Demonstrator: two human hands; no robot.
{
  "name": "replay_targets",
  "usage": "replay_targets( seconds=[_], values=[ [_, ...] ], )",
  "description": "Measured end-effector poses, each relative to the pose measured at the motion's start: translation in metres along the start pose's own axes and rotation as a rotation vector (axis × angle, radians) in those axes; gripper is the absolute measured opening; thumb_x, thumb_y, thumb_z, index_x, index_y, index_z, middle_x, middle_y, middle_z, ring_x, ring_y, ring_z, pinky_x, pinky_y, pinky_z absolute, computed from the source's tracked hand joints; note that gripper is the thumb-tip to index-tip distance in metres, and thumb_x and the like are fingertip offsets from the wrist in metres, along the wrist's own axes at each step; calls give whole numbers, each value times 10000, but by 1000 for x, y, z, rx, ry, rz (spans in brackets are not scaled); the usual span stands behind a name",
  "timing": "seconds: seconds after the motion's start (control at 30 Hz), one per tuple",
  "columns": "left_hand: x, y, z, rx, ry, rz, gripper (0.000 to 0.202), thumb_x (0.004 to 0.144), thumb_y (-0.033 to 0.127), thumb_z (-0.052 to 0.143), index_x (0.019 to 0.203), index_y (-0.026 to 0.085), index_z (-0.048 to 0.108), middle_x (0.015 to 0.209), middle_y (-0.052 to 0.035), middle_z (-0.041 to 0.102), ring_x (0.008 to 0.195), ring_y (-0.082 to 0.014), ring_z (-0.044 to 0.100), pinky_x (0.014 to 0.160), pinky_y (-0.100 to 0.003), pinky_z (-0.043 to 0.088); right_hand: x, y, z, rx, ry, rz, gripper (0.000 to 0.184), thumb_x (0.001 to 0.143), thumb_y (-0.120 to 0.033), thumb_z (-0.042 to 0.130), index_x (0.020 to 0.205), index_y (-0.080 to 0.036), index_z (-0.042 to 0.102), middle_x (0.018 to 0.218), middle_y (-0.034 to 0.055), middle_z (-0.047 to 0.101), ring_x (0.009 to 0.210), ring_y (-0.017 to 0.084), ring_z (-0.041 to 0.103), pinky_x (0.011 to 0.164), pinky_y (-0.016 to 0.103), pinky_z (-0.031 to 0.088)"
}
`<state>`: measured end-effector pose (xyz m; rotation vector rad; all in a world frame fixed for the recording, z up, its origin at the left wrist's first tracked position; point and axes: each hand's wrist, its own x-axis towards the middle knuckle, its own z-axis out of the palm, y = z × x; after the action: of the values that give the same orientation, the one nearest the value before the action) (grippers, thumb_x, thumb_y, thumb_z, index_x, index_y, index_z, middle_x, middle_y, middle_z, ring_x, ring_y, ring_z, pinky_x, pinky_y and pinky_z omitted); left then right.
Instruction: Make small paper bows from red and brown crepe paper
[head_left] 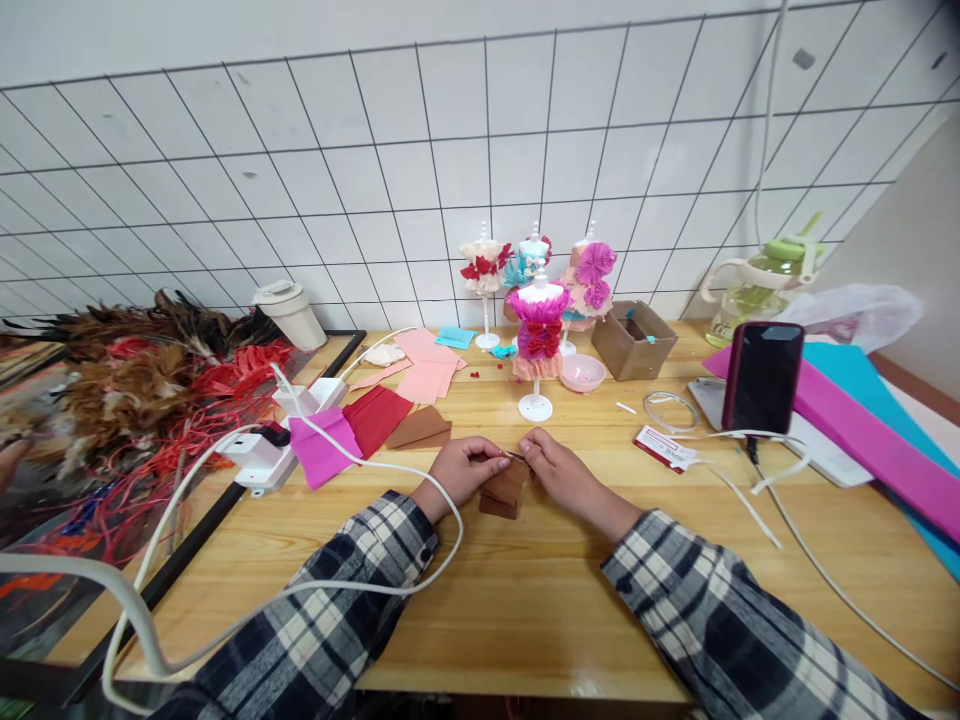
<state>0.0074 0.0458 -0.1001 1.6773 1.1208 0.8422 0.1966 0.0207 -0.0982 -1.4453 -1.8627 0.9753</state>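
My left hand (466, 470) pinches a folded piece of brown paper (501, 492) by its upper edge, above the wooden table. At the paper's top right corner, the thumb and fingers of my right hand (555, 465) are closed. A thin thing spans the gap between the two hands along that edge; its kind is too small to tell. Left of my left hand lie a brown sheet (420, 428), a red sheet (376, 418) and a magenta sheet (325, 445). Just beyond my hands, a mini dress form (538, 335) in magenta and red paper stands upright.
Several more dress forms (484, 270) stand behind, near a pink bowl (583, 374) and a cardboard box (634, 340). White cables (405, 470) loop from a power strip (259, 462) across my left forearm. A phone (763, 380) stands at right. Another person's hand (10, 462) shows at far left.
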Motion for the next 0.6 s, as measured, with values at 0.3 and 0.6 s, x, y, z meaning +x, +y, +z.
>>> replay_targets(
  seconds=[0.3,0.6],
  values=[
    [0,3,1,-18,-8,-31,245,694,368,711,733,129,674,723,-41,689,668,-142,603,657,-255,468,0,-2,-1,-6,-4,32,296,916,-497,322,852,-228,430,685,-31,519,651,152,497,633,273,364],
    [-1,4,2,37,-13,14,218,710,346,699,745,130,688,759,-54,691,718,-156,617,699,-262,474,-1,-2,0,-19,-6,8,319,914,-514,319,864,-225,445,695,-27,534,647,150,499,625,269,363]
  ],
)
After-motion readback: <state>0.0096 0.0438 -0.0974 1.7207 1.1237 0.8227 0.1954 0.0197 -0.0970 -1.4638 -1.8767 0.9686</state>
